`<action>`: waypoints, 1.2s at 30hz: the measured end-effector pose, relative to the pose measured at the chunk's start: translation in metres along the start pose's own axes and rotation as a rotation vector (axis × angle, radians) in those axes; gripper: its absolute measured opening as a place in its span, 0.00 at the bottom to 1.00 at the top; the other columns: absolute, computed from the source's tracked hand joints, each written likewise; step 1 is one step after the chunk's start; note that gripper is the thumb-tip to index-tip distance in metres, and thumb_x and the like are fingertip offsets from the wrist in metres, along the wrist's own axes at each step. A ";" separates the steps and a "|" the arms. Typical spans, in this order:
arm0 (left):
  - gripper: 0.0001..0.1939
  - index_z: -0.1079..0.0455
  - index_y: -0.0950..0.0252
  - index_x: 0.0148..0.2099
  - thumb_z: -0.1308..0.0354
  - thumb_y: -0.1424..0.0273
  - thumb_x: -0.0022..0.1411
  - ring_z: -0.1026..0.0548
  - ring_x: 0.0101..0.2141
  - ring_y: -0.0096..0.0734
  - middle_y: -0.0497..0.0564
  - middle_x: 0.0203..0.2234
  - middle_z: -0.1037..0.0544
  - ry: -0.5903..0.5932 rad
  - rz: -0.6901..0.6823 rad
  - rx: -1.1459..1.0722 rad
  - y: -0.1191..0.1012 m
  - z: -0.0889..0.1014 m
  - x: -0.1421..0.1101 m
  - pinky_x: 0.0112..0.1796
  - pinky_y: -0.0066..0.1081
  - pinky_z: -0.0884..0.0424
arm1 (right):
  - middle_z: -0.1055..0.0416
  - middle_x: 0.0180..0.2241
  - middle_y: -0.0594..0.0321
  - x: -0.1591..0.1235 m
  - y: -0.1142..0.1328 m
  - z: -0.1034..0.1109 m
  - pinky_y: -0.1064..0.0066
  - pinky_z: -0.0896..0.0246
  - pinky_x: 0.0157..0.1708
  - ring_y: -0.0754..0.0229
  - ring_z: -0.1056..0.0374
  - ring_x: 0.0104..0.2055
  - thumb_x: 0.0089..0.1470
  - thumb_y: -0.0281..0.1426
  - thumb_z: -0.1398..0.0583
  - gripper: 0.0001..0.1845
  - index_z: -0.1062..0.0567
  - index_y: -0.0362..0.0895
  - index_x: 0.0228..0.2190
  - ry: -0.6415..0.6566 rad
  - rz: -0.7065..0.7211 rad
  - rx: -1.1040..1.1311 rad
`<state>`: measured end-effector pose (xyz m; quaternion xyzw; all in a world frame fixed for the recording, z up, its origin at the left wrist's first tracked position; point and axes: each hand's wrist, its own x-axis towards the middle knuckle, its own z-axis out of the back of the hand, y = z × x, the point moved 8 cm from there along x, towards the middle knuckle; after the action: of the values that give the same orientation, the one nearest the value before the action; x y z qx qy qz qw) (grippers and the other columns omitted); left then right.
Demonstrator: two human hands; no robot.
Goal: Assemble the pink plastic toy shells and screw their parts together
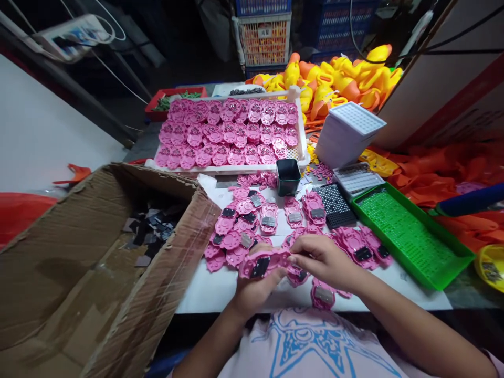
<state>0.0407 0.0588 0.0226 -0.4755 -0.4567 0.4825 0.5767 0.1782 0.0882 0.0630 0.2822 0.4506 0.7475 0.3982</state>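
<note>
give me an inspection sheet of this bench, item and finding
surface: white sheet, partly covered
parts: pink part with black plate, held; more in white tray
clutter: loose pink parts, dark cup, green tray
hands: left hand holds the part; right hand at its edge, grip unclear
cables: black cable upper right, white cord upper left
surroundings: cardboard box left; crates, yellow-orange heap behind
</note>
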 end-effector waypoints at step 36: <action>0.21 0.32 0.63 0.53 0.41 0.73 0.56 0.24 0.45 0.43 0.53 0.42 0.21 -0.235 0.390 -1.102 0.030 0.057 0.005 0.47 0.45 0.29 | 0.33 0.49 0.55 0.201 -0.048 -0.016 0.56 0.34 0.47 0.56 0.33 0.49 0.57 0.37 0.43 0.19 0.32 0.41 0.48 0.175 -0.211 -1.347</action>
<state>-0.0183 0.0727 0.0009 -0.7232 -0.6048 0.3207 0.0912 0.0765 0.2651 0.0252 -0.1336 -0.0570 0.8420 0.5195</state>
